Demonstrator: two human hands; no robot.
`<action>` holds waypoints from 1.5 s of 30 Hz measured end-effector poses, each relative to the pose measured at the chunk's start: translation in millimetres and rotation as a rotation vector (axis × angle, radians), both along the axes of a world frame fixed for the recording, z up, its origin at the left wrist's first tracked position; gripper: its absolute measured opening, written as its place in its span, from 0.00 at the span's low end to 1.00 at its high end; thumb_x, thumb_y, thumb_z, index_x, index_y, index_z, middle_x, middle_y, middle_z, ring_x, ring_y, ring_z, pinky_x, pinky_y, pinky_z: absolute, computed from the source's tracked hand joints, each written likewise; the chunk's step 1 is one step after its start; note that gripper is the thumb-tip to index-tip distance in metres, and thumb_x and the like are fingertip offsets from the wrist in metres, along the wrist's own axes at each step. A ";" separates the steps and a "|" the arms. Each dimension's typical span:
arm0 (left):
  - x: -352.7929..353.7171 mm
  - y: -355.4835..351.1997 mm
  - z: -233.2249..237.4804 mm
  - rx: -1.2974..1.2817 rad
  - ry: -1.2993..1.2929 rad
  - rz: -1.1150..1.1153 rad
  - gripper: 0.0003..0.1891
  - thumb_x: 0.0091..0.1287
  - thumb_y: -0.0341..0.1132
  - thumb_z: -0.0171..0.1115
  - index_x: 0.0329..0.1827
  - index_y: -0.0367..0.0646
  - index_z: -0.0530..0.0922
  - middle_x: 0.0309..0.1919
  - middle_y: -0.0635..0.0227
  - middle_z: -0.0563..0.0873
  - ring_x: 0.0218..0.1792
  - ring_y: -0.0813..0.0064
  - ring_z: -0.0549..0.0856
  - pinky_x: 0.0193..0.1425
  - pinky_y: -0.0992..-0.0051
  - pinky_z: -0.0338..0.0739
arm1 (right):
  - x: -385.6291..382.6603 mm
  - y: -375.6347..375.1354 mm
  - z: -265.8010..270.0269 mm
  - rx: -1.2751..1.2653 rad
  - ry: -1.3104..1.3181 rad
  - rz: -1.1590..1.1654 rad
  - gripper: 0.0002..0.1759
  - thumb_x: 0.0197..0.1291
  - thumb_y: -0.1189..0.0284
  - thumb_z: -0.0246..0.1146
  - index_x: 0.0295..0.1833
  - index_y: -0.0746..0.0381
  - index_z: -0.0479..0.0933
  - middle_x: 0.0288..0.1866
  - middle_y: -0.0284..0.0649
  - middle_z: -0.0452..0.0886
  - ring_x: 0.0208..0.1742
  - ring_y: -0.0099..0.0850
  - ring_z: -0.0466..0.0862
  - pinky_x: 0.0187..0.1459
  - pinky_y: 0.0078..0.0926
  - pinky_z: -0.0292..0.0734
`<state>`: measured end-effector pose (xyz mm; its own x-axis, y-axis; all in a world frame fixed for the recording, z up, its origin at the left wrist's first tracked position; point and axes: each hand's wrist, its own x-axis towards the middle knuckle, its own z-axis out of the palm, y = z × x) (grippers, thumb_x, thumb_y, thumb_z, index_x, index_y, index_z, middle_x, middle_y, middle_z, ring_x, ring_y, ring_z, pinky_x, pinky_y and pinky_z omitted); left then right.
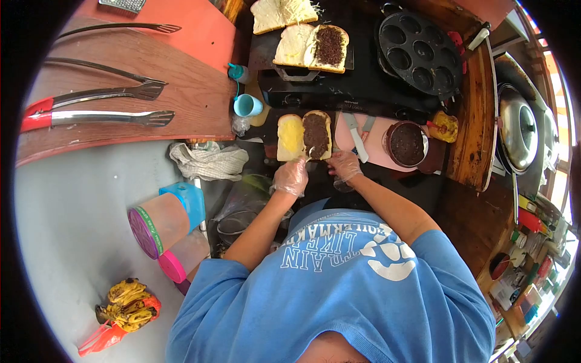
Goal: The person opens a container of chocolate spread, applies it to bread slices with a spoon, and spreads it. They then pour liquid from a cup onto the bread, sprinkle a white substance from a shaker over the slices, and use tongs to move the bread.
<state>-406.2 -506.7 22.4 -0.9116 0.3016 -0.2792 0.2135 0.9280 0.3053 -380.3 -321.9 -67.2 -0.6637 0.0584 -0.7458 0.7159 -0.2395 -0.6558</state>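
1. While the left hand (290, 176) clamps a utensil (310, 153) at the brown-topped slice (316, 134), the right hand (345, 166) sits at its near corner, closure unclear.
2. The yellow-topped slice (291, 137) lies directly left of it.

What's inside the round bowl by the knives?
The round bowl holds a dark brown, grainy filling. That filling covers the bottom, so anything buried there can't be seen.

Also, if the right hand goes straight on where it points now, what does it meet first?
The right hand would probably meet the dark-topped bread slice first, though depth is unclear.
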 end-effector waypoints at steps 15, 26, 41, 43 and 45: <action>-7.1 -1.9 28.9 -0.023 0.010 0.107 0.06 0.65 0.30 0.57 0.41 0.41 0.80 0.33 0.51 0.88 0.37 0.47 0.89 0.42 0.51 0.83 | 3.8 11.4 -28.1 -0.310 -0.067 -0.059 0.21 0.62 0.80 0.69 0.59 0.69 0.74 0.45 0.44 0.84 0.41 0.36 0.86 0.43 0.33 0.87; 11.3 12.7 2.7 0.046 -0.012 0.058 0.08 0.64 0.30 0.57 0.45 0.44 0.79 0.34 0.49 0.87 0.38 0.43 0.87 0.42 0.49 0.81 | 9.5 9.7 -37.7 -0.523 -0.067 -0.151 0.19 0.65 0.78 0.68 0.60 0.70 0.75 0.50 0.44 0.85 0.51 0.36 0.85 0.55 0.34 0.84; 13.8 -23.5 -2.1 0.146 -0.102 0.116 0.06 0.68 0.33 0.58 0.36 0.41 0.81 0.33 0.50 0.86 0.39 0.44 0.86 0.45 0.51 0.80 | 8.4 5.8 -40.5 -0.500 -0.032 -0.126 0.17 0.68 0.79 0.64 0.60 0.71 0.74 0.51 0.46 0.84 0.51 0.37 0.85 0.57 0.36 0.84; 16.9 -30.1 -3.3 0.167 -0.141 0.097 0.06 0.69 0.33 0.58 0.36 0.41 0.81 0.33 0.49 0.86 0.39 0.44 0.86 0.44 0.51 0.79 | 10.3 4.9 -31.6 -0.474 0.003 -0.151 0.17 0.68 0.79 0.64 0.60 0.71 0.74 0.51 0.46 0.83 0.51 0.38 0.85 0.58 0.36 0.84; 15.4 -34.2 3.5 0.241 -0.043 0.219 0.06 0.69 0.33 0.58 0.37 0.43 0.81 0.33 0.50 0.87 0.39 0.45 0.86 0.45 0.51 0.79 | 9.6 4.3 -34.7 -0.486 -0.015 -0.171 0.18 0.66 0.80 0.65 0.59 0.71 0.74 0.52 0.47 0.83 0.50 0.38 0.85 0.55 0.35 0.85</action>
